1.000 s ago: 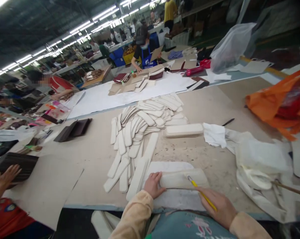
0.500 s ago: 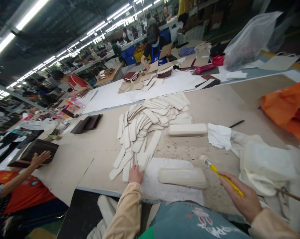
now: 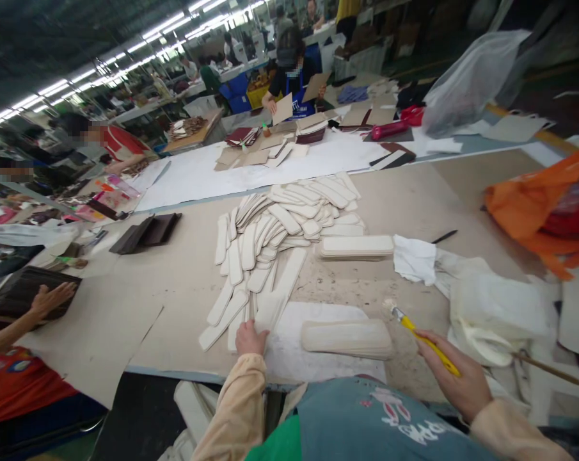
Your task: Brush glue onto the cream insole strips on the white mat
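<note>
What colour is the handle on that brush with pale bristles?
The slim brush handle is yellow, shown best in the head view.

Beyond the front stack of strips [image 3: 347,336], bare tabletop [image 3: 340,280] is giving you passage; loose strips [image 3: 284,219] are blocking the stack's left, your brush [image 3: 428,341] its right.
</note>
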{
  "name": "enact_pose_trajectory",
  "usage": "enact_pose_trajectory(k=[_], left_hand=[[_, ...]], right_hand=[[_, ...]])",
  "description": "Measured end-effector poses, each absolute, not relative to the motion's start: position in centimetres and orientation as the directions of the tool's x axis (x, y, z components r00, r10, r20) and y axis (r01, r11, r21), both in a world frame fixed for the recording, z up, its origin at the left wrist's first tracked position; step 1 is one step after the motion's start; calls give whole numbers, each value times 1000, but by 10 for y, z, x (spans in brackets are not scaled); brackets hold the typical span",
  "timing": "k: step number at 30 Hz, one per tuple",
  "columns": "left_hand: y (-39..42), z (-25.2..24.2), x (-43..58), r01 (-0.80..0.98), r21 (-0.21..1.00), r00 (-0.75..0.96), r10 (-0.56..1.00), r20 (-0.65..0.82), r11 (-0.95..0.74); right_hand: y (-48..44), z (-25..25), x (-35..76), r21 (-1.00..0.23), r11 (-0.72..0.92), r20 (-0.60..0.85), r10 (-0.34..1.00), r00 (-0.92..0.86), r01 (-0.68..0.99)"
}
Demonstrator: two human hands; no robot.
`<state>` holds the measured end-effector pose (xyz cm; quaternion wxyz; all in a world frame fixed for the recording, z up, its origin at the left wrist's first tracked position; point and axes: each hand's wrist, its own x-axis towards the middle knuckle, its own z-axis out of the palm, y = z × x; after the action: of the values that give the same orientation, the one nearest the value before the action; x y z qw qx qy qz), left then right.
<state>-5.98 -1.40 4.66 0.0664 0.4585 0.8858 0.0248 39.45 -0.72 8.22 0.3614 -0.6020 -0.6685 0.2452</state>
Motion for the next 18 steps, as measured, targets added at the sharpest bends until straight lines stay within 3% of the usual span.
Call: enact_pose_trajectory(k=[5, 10, 14, 18], left_hand=[[-18, 68, -77, 848, 253, -431, 884, -180, 465], [-9, 113, -53, 782, 601, -9, 967, -255, 166], [11, 126, 19, 637, 770, 414, 860, -298, -39], [21, 111, 77, 525, 850, 546, 784, -296, -45]], right_hand=[[-9, 94, 368, -881, 91, 97, 995, -11, 464], [-3, 111, 336, -891, 107, 120, 993, 1, 442], [-3, 113, 315, -891, 163, 135, 986, -96, 424], [-11, 105, 309, -878, 93, 69, 995, -68, 470]])
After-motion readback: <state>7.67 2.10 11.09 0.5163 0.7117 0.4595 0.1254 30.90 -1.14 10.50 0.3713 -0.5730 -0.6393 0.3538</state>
